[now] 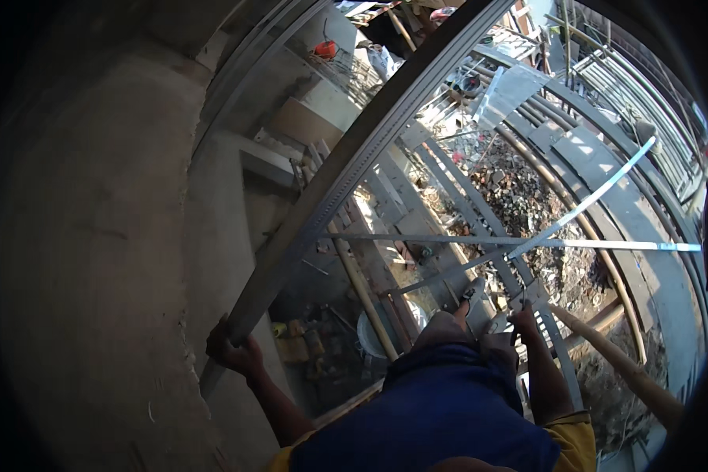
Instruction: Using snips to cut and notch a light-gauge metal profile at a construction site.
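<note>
A: What is seen at the left?
B: A plastered wall [94,220]. At its ragged right edge, the lower end of a long grey metal beam [346,161] is gripped by the left hand [237,355], fingers curled around it; the beam is slanted toward the upper right.
A: Next?
B: A white basin [367,334] is seen below, beside a bamboo pole [362,295].
A: And the right hand [523,317]?
B: It is placed near a grey flat bar [560,354]; whether anything is held in its fingers cannot be told. Rubble [519,189] is strewn beyond.
</note>
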Available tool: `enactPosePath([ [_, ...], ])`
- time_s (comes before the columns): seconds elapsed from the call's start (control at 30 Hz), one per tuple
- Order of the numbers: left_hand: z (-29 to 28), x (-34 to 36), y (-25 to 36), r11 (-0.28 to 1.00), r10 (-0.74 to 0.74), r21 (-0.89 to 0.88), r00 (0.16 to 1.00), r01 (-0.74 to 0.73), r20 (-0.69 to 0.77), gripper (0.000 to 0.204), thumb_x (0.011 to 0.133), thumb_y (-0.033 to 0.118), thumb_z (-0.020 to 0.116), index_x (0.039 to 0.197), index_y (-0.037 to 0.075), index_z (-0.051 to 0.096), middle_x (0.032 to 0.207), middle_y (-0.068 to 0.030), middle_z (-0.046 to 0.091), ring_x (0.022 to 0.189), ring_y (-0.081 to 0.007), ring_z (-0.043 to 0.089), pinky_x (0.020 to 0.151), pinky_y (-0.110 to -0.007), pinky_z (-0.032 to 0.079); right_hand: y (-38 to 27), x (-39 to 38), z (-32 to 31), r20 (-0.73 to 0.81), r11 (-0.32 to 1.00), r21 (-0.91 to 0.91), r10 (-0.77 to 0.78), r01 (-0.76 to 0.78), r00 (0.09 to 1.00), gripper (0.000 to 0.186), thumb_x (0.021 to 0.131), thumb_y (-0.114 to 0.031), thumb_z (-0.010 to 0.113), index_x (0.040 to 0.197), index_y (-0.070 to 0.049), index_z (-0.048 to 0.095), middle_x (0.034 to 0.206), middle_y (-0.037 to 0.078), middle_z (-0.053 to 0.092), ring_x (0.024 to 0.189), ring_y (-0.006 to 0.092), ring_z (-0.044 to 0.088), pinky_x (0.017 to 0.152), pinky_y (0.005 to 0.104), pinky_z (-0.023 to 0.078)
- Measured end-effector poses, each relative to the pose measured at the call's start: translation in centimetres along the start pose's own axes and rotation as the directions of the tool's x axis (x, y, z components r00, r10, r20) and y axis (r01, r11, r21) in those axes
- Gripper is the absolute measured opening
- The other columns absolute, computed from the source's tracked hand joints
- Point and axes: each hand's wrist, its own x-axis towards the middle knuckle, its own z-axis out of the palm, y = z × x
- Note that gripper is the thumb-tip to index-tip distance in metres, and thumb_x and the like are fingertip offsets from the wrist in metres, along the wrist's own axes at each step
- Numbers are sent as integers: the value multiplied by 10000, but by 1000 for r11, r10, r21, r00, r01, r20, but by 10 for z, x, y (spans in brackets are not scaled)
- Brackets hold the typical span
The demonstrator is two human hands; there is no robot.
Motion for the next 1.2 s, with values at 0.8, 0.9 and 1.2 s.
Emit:
enactPosePath([
  [0.8, -34, 33, -19, 995, 9, 101, 994, 2, -107, 276, 824, 322, 677, 1021, 129, 673, 980, -35, 678, 926, -284, 610, 828, -420, 393, 7, 55, -5, 66, 973, -192, 145, -130, 987, 615, 894, -342, 508, 1339, 56, 363, 464, 104, 475, 295, 240, 478, 241, 330, 336],
  [0.9, 1, 48, -34, 994, 31, 106, 993, -19, -118, 302, 752, 208, 696, 1019, 78, 643, 951, -83, 644, 904, -317, 598, 804, -447, 421, 3, 66, -9, 125, 982, -135, 149, -132, 981, 581, 850, -366, 595, 1277, -20, 406, 612, 139, 488, 304, 244, 487, 217, 340, 359],
  [1.2, 61, 86, -43, 992, 4, 122, 988, 15, -157, 283, 765, 202, 705, 1030, 115, 657, 960, -65, 645, 929, -307, 602, 822, -461, 414, 24, 58, -60, -73, 970, -137, 195, -203, 978, 467, 876, -361, 573, 1190, -25, 496, 451, 61, 410, 282, 225, 467, 202, 340, 349],
])
